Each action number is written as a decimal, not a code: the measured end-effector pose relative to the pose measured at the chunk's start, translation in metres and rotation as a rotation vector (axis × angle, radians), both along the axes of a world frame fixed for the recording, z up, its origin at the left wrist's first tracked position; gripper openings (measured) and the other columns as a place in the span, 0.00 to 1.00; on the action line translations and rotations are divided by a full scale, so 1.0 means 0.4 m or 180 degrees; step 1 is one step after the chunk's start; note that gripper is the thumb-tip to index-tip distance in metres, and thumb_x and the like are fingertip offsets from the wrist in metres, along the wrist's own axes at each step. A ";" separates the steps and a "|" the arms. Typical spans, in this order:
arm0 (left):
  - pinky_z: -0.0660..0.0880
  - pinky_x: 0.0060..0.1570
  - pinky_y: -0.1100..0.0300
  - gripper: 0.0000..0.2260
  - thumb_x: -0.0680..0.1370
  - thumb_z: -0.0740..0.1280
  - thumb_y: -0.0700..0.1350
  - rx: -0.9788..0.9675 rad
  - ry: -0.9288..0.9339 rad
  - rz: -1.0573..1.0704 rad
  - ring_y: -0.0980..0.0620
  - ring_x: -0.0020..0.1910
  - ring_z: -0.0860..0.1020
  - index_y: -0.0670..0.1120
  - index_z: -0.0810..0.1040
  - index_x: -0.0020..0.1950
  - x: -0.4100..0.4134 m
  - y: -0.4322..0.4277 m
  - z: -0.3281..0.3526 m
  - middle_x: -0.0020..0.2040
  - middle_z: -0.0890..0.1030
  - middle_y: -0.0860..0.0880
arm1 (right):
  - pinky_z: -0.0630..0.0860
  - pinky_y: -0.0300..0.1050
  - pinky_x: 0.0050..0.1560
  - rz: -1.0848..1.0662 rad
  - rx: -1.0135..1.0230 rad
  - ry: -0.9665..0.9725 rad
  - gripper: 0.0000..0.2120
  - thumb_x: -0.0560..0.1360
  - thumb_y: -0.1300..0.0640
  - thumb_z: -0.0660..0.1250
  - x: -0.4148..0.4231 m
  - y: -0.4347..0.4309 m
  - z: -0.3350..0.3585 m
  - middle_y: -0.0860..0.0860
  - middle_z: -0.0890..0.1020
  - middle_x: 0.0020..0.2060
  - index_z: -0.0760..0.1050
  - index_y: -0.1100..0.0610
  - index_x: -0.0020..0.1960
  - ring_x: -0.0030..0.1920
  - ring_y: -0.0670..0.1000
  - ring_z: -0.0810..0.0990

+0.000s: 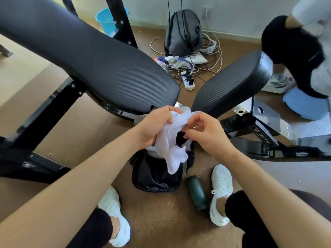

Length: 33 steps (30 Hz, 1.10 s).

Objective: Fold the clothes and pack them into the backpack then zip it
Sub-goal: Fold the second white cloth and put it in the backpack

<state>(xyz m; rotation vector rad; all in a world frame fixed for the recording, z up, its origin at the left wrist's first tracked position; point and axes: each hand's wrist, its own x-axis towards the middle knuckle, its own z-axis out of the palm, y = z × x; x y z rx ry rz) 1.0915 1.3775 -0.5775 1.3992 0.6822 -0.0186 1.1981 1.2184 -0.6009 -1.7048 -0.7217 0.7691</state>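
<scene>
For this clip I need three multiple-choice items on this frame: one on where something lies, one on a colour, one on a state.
1. Where does the dark green bottle lie?
A. On the bench pad
B. On the floor beside the right shoe
C. Inside the black backpack

2. What colour is the bucket at the far wall?
A. Light blue
B. Red
C. Yellow

3. How is the white garment held?
A. Folded flat on the floor
B. Hanging from the bench
C. Bunched in both hands over the black backpack

Answers:
1 B: the bottle rests on the brown floor by that shoe.
2 A: its rim and wall show light blue.
3 C: the left hand and the right hand both have a grip on the crumpled cloth.
</scene>
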 end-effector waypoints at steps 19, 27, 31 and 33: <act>0.76 0.44 0.52 0.08 0.76 0.69 0.41 0.1691 0.0511 -0.0363 0.48 0.48 0.79 0.54 0.80 0.51 -0.402 -0.103 -0.183 0.48 0.82 0.53 | 0.62 0.37 0.33 0.1146 -0.0345 -0.1324 0.17 0.73 0.63 0.71 -0.250 -0.075 0.003 0.46 0.67 0.28 0.64 0.56 0.34 0.32 0.46 0.64; 0.75 0.55 0.59 0.12 0.74 0.69 0.38 0.2104 0.0282 0.0292 0.54 0.56 0.76 0.51 0.83 0.54 -0.368 -0.070 -0.206 0.55 0.78 0.55 | 0.61 0.39 0.32 0.1099 -0.0360 -0.1487 0.19 0.72 0.61 0.72 -0.224 -0.004 -0.035 0.45 0.66 0.28 0.62 0.52 0.34 0.31 0.45 0.63; 0.78 0.48 0.65 0.10 0.76 0.73 0.39 0.1627 -0.0239 0.0148 0.55 0.50 0.80 0.47 0.81 0.55 -0.342 -0.091 -0.187 0.51 0.82 0.50 | 0.61 0.38 0.32 0.0902 -0.0372 -0.1429 0.18 0.72 0.60 0.74 -0.194 0.013 -0.051 0.45 0.67 0.28 0.64 0.53 0.34 0.31 0.45 0.64; 0.80 0.50 0.61 0.12 0.74 0.75 0.44 0.1433 -0.0303 0.0111 0.52 0.49 0.82 0.46 0.80 0.56 -0.326 -0.107 -0.194 0.51 0.83 0.48 | 0.62 0.37 0.32 0.0913 -0.0359 -0.1383 0.19 0.71 0.59 0.74 -0.193 0.017 -0.054 0.45 0.67 0.28 0.63 0.52 0.34 0.31 0.44 0.64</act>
